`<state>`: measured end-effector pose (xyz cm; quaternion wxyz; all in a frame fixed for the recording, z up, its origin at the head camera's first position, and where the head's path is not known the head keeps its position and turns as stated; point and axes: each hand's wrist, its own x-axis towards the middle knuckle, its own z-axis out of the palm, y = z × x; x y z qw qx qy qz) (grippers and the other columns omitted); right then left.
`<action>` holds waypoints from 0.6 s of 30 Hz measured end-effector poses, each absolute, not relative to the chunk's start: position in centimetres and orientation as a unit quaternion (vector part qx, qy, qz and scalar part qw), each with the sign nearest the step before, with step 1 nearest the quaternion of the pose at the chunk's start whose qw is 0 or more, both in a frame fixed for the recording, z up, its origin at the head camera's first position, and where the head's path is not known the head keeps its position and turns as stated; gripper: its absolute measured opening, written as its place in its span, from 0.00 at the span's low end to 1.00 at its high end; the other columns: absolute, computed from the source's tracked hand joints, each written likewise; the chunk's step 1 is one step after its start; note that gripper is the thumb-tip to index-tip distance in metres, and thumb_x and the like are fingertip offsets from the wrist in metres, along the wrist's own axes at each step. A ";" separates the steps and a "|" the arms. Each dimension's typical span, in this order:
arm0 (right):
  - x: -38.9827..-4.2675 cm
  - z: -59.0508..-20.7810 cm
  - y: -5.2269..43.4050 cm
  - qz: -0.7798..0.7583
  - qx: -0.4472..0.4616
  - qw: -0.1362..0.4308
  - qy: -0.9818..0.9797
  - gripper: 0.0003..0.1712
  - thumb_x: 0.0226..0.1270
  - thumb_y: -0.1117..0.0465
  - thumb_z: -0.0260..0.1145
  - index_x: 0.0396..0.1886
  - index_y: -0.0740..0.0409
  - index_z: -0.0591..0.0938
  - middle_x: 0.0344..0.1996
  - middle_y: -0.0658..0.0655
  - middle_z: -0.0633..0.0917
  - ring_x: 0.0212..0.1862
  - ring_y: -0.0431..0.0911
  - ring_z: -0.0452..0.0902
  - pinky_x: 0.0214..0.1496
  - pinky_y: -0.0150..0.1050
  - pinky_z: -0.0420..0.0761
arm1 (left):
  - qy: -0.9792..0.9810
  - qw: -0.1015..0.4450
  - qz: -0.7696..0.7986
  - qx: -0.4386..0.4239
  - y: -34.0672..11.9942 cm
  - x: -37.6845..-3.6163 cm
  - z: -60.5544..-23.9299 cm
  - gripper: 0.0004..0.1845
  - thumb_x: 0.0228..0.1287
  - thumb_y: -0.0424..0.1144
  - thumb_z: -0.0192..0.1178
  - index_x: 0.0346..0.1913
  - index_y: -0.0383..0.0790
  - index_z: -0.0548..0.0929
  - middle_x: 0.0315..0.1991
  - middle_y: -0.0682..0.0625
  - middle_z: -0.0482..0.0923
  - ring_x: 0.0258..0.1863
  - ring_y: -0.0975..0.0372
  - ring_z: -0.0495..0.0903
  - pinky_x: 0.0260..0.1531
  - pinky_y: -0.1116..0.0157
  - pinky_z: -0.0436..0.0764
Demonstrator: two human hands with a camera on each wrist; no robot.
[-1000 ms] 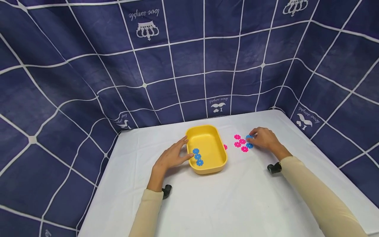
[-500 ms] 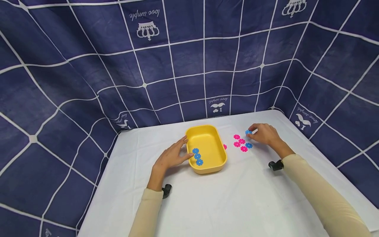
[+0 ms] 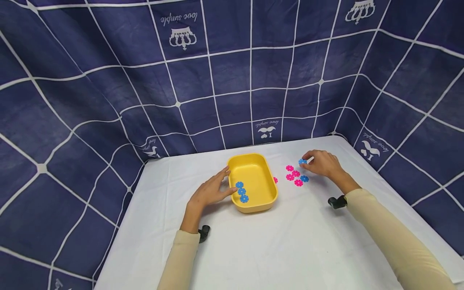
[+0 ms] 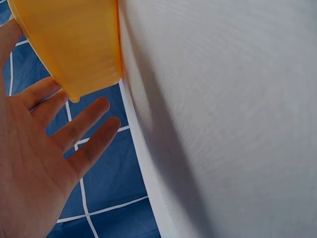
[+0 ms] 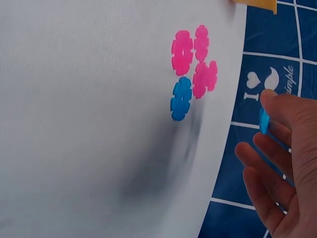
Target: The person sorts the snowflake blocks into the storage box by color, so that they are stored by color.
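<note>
We pinched a blue flower-shaped plastic disc (image 3: 302,161) with our right hand (image 3: 322,163); our left hand (image 3: 210,192), fingers loosely extended, touched the yellow rounded-rectangular plastic tray (image 3: 257,183).

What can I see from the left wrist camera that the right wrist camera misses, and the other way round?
Only left wrist: the left hand, fingers spread, beside the yellow tub, whose outer wall looms large.

Only right wrist: the right hand pinching one blue piece; a second blue piece and several pink pieces on the table; a printed moustache behind.

Both: the white tablecloth, the blue backdrop with white lines, and the tub, though the right wrist catches just a corner.
</note>
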<state>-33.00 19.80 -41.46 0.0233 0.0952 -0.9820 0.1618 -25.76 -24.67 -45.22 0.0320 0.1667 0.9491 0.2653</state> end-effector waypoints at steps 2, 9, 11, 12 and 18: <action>-33.0 -41.5 19.6 0.160 0.099 0.024 -0.982 0.26 0.60 0.44 0.75 0.52 0.55 0.87 0.43 0.59 0.89 0.42 0.54 0.81 0.40 0.53 0.80 | 0.949 0.034 0.265 0.165 -24.7 -25.7 -45.3 0.49 0.62 0.72 0.58 0.80 0.54 0.59 0.80 0.63 0.53 0.76 0.60 0.61 0.71 0.49 0.66; -33.3 -41.0 18.2 0.162 0.113 0.025 -0.980 0.24 0.59 0.45 0.76 0.51 0.54 0.88 0.43 0.58 0.89 0.42 0.53 0.82 0.41 0.53 0.82 | 0.946 0.028 0.272 0.174 -24.8 -25.8 -45.4 0.48 0.63 0.70 0.59 0.80 0.52 0.59 0.79 0.63 0.55 0.74 0.60 0.64 0.70 0.49 0.67; -33.3 -40.7 17.7 0.163 0.121 0.027 -0.979 0.24 0.59 0.46 0.76 0.51 0.54 0.88 0.44 0.58 0.89 0.43 0.53 0.83 0.42 0.54 0.83 | 0.944 0.024 0.274 0.180 -24.9 -25.9 -45.4 0.47 0.64 0.69 0.60 0.80 0.52 0.59 0.79 0.63 0.55 0.74 0.60 0.65 0.70 0.50 0.67; -33.4 -40.6 17.5 0.163 0.125 0.027 -0.978 0.24 0.59 0.46 0.76 0.51 0.54 0.88 0.45 0.58 0.89 0.44 0.53 0.83 0.43 0.54 0.83 | 0.944 0.024 0.273 0.180 -24.9 -25.9 -45.5 0.47 0.64 0.69 0.60 0.80 0.52 0.59 0.79 0.64 0.54 0.73 0.61 0.65 0.70 0.50 0.67; -33.5 -39.7 15.6 0.163 0.141 0.023 -0.976 0.25 0.59 0.45 0.77 0.52 0.54 0.87 0.46 0.57 0.89 0.45 0.53 0.83 0.46 0.56 0.83 | 0.944 0.021 0.269 0.191 -25.1 -26.0 -45.5 0.49 0.62 0.72 0.58 0.80 0.51 0.59 0.80 0.64 0.53 0.75 0.60 0.63 0.70 0.50 0.67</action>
